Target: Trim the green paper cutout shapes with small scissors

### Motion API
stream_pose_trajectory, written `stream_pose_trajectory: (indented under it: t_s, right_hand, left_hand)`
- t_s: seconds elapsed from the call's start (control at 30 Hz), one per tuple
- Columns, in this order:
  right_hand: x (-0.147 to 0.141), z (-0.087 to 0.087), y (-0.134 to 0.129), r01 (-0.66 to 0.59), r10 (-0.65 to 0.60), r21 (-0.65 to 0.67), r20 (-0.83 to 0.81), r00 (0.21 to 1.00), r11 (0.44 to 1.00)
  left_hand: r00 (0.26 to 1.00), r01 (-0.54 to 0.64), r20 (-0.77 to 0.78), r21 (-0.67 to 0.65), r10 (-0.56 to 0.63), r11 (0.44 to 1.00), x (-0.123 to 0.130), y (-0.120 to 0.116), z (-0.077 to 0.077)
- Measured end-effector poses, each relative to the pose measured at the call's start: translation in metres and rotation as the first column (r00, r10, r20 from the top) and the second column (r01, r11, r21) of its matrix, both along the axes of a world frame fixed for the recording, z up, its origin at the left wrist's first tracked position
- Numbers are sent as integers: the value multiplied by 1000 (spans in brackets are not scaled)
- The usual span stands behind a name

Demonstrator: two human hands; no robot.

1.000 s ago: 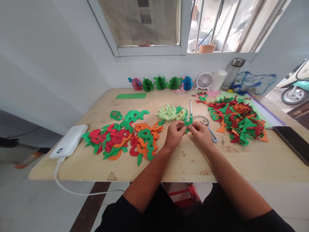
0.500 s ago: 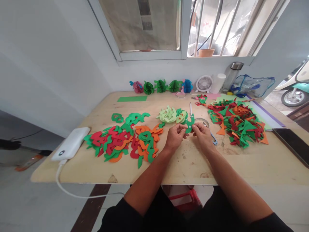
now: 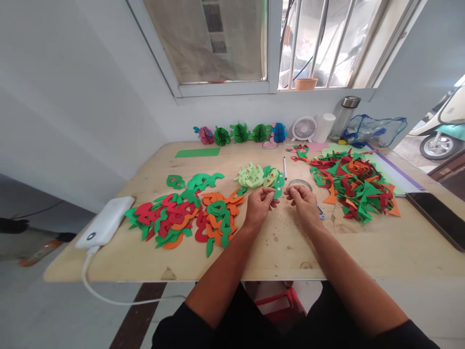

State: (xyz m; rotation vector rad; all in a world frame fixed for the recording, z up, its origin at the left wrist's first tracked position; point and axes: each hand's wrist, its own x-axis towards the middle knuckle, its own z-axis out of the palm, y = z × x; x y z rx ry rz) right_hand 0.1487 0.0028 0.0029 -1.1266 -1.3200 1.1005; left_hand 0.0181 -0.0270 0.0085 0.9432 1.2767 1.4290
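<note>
My left hand is closed in a pinch on the lower edge of a green paper cutout with small white squares on it. My right hand, a little apart from it, has thumb and forefinger pressed together; whatever they hold is too small to make out. Just beyond the fingers lie light green paper cutouts and a white pen. A tape roll is partly hidden behind my right hand, and a blue-handled tool shows beside it.
Red, orange and green cutouts spread over the left of the table. Paper scraps are heaped at right, near a phone. Several paper figures, a small fan and a bottle line the wall. A power bank sits at left.
My hands have drawn apart. The green cutout has shifted left with my left hand, and my right hand has come off it. The whole view has shifted slightly.
</note>
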Motion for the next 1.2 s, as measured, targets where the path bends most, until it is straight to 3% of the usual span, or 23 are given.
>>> stream_pose_trajectory:
  t_s: [0.27,0.43,0.57,0.67,0.7,0.77,0.8,0.87,1.0,1.2]
  right_hand:
    - [10,7,9,240,-239,-18,-191,952,970]
    - [26,16,13,264,-283,-104,-276,919,959]
    - [40,29,16,204,-206,-28,-167,964,978]
    - [50,31,24,127,-138,81,158,978,989]
    - [53,29,27,115,-147,116,320,936,987]
    - [58,22,33,113,-200,175,639,743,978]
    - [60,18,35,119,-219,186,740,637,975]
    - [61,10,37,100,-223,200,834,505,975]
    - [62,0,37,35,-209,215,881,424,976]
    - [66,-3,38,39,-198,199,896,398,979]
  left_hand:
    - [994,-51,94,27,48,998,1,1,0]
    - [991,-40,127,24,37,999,2,2,-2]
    - [988,-51,149,17,47,999,2,2,-2]
    - [985,-55,163,9,52,998,1,1,-2]
    - [985,-54,167,7,52,999,1,1,-1]
    - [983,-54,173,4,52,999,0,0,-1]
    - [983,-54,174,3,53,999,0,0,-1]
    - [983,-56,175,-1,55,998,1,-1,0]
    - [985,-39,170,-16,41,999,3,-3,0]
    - [985,25,173,-45,-16,999,8,-4,0]
